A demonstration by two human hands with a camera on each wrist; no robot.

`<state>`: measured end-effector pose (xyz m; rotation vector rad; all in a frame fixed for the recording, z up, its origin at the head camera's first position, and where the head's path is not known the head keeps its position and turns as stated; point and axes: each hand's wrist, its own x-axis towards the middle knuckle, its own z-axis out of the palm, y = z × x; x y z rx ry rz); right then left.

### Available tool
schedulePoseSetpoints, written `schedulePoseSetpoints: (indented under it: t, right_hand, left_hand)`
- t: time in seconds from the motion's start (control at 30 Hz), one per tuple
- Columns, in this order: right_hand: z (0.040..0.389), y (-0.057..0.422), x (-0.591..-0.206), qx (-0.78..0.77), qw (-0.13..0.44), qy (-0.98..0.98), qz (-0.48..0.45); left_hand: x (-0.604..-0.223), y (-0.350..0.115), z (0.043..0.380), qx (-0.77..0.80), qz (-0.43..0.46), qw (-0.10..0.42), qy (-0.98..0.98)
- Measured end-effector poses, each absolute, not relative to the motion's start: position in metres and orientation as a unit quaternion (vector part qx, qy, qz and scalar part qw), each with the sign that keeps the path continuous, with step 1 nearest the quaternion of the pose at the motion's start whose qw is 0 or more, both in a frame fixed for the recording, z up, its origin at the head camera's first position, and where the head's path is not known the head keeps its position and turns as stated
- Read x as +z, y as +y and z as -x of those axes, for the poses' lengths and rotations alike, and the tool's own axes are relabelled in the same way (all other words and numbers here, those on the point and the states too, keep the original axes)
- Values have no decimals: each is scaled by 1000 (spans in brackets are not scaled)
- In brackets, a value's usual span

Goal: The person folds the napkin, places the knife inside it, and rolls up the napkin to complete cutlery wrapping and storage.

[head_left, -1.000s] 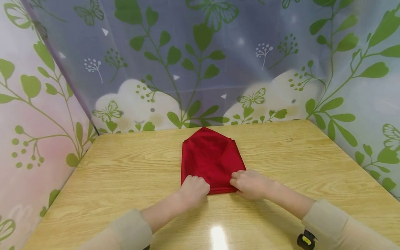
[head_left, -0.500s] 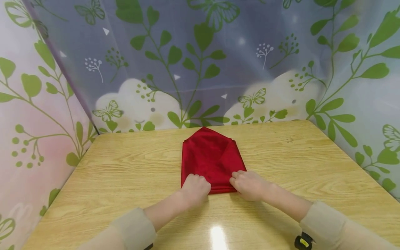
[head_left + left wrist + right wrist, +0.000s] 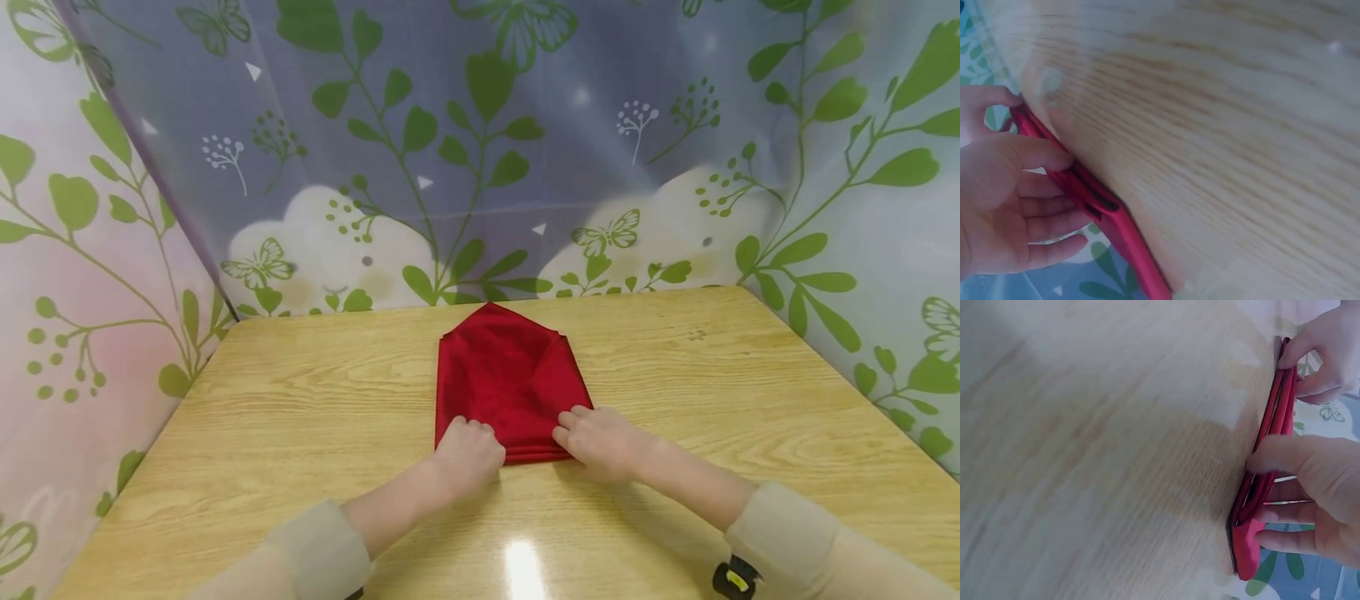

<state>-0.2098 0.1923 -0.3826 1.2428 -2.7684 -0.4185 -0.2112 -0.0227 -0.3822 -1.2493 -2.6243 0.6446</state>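
A shiny red cloth (image 3: pixel 510 375), folded flat with a pointed far end, lies on the wooden table in the head view. At its near edge, the left hand (image 3: pixel 470 457) pinches the left corner area. The right hand (image 3: pixel 602 446) pinches the same edge near the right corner. Seen from the left wrist, the thumb is on the front of the folded layers (image 3: pixel 1125 234) while the fingers lie over the top. The right wrist view shows a like grip, thumb on the stacked folds (image 3: pixel 1247 547) and fingers spread over the upper side.
The light wooden table (image 3: pixel 300 392) runs back to a fabric backdrop (image 3: pixel 465 167) printed with leaves and butterflies, with matching panels at both sides. The cloth's tip reaches close to the table's far edge. A glare spot (image 3: pixel 525 571) shows near the front.
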Motion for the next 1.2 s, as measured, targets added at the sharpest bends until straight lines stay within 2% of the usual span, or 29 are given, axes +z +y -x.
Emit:
schedulePoseSetpoints:
  t: [0.2, 0.4, 0.63, 1.2]
  right_hand:
    - [205, 192, -390, -159, 105, -887, -420]
    - [203, 191, -395, -162, 144, -886, -411]
    - [206, 191, -388, -116, 97, -905, -398]
    - [217, 197, -381, -25, 31, -926, -376]
  left_hand:
    - [-388, -19, 204, 257, 401, 133, -869]
    - [-393, -17, 203, 254, 388, 140, -875]
    - [-395, -21, 206, 221, 374, 132, -891]
    - [-402, -33, 212, 139, 334, 150, -920]
